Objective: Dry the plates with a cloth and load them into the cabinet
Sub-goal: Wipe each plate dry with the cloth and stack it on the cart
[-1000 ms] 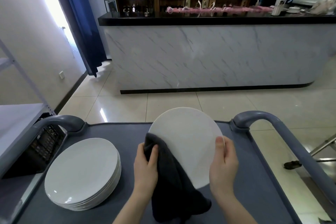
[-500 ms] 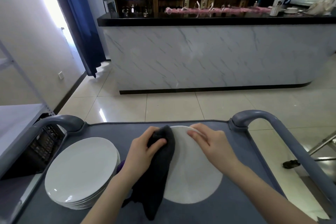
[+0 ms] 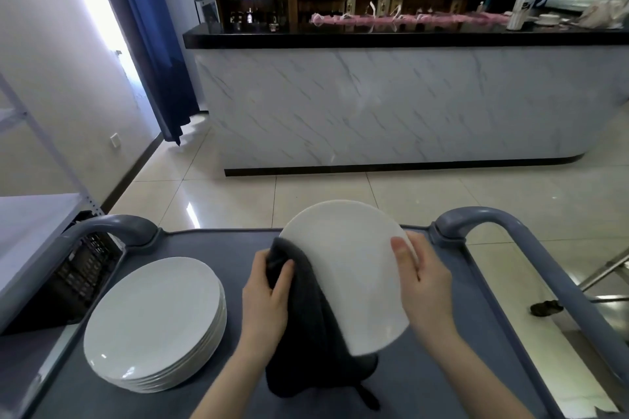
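a white plate is held tilted over the middle of the cart top, its upper rim reaching past the far edge and its face turned toward the camera. the left hand has its fingers curled round a bunched fold of the dark grey cloth and holds it against the plate's left rim. the cloth hides that rim and most of the fingers behind it; only the thumb and knuckles show. the right hand grips the plate's right rim, thumb lying on the face, and the other fingers are out of sight behind the plate. the cloth hangs down below the plate, and its tail lies on the cart top toward the near edge. whether the plate's lower rim touches the cart cannot be told, as the cloth masks it. a stack of white plates sits near the left edge; several rims show, but the count is hard to make out. both forearms and the cart's near edge are cut off by the frame. a black crate beside the left edge is partly hidden behind the cart handle.
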### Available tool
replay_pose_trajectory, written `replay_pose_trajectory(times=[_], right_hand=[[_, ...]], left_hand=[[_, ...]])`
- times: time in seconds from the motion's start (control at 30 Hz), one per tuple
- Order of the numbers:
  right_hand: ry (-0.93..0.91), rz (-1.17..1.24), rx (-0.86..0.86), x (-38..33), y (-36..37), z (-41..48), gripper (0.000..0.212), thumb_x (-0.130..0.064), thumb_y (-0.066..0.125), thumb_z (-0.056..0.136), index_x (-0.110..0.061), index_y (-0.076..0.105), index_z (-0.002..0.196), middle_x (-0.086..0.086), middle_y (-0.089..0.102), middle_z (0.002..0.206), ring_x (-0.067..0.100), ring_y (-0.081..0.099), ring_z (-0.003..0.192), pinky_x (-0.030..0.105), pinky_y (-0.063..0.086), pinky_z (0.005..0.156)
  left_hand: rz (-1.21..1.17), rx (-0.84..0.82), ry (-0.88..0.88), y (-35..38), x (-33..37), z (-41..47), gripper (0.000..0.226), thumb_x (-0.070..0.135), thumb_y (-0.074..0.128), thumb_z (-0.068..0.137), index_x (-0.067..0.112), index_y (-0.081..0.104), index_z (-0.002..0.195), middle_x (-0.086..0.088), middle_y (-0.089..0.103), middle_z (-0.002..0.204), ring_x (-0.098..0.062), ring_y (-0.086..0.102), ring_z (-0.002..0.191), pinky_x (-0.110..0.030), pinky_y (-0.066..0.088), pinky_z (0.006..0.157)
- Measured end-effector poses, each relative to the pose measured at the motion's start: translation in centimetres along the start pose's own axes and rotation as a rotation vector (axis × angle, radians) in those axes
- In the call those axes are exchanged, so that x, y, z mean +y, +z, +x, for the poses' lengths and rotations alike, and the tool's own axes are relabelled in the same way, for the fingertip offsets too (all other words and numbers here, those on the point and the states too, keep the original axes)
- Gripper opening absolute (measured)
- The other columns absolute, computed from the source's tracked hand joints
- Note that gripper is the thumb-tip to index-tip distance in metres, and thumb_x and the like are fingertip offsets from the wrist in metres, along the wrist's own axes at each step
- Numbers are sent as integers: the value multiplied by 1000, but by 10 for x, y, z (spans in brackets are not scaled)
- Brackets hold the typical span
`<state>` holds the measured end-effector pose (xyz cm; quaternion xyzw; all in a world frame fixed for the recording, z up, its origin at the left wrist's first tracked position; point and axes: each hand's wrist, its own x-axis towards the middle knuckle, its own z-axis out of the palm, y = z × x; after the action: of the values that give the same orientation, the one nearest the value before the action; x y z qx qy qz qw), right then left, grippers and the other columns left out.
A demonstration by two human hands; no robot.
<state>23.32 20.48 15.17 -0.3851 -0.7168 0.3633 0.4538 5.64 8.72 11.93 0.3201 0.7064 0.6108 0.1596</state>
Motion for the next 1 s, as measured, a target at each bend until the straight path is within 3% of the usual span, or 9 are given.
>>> replay_pose_trajectory(times=[0.13, 0.2, 0.33, 0.47, 0.53, 0.7, 0.8, 0.9, 1.0], right_hand=[[-160, -194, -410, -1, -12, 16, 28, -62, 42, 95, -38, 58, 97, 7, 57, 62, 19, 51, 54, 27, 39, 52], [-205, -222, -476, -3, -8, 15, 28, -58, 44, 95, -35, 60, 99, 2, 60, 64, 15, 55, 56, 28, 43, 59], [-129, -57, -208, -4, -4, 4, 18, -42, 51, 97, -34, 67, 96, -4, 65, 69, 10, 55, 57, 24, 43, 57], [111, 163, 196, -9, 18, -10, 23, -37, 49, 102, -34, 61, 81, -16, 60, 68, -2, 49, 60, 10, 39, 57], [185, 197, 286, -11, 30, -15, 23, -38, 46, 103, -33, 57, 83, -21, 61, 73, -4, 52, 64, 8, 41, 60], [173, 138, 74, 3, 13, -13, 15, -40, 49, 100, -33, 56, 89, -12, 64, 76, -1, 53, 63, 23, 44, 60], [148, 129, -123, -4, -2, 7, 21, -59, 51, 85, -43, 59, 94, -3, 68, 78, 5, 56, 61, 26, 45, 59], [-39, -83, -427, -10, -3, 19, 30, -69, 46, 85, -46, 60, 99, 1, 67, 78, 15, 59, 65, 25, 45, 57], [-123, -69, -386, -8, 1, 11, 32, -63, 44, 92, -38, 63, 94, 2, 63, 71, 21, 55, 62, 26, 39, 54]], left_hand=[[194, -303, 190, -6, 13, 14, 28, 19, 67, 90, 44, 56, 97, 31, 67, 93, 11, 62, 89, -4, 42, 73], [263, -387, 251, -3, 15, 15, 30, 21, 69, 89, 47, 54, 96, 30, 67, 91, 8, 63, 88, -7, 43, 73], [101, -125, 151, -1, 12, 14, 22, 20, 65, 91, 41, 60, 98, 25, 68, 92, 7, 62, 90, -8, 44, 74], [-129, 90, -164, 14, -2, -1, 6, 30, 56, 97, 34, 59, 97, 15, 69, 89, -9, 64, 93, -30, 49, 78], [-276, 127, -273, 24, -5, -13, 4, 32, 55, 98, 31, 59, 99, 9, 69, 91, -16, 65, 96, -35, 51, 81], [-267, 107, -166, 6, -6, -7, 21, 21, 55, 99, 40, 61, 95, 10, 70, 93, -14, 65, 98, -29, 49, 82], [-41, -42, 54, -15, 5, 2, 32, 15, 57, 97, 47, 59, 98, 19, 69, 96, 2, 63, 93, -10, 46, 76], [131, -248, 172, -25, 17, 13, 31, 14, 62, 94, 45, 60, 99, 22, 69, 93, 4, 63, 91, -6, 43, 73], [162, -343, 175, -28, 24, 17, 25, 17, 64, 93, 42, 61, 98, 20, 69, 91, 2, 64, 89, -6, 44, 71]])
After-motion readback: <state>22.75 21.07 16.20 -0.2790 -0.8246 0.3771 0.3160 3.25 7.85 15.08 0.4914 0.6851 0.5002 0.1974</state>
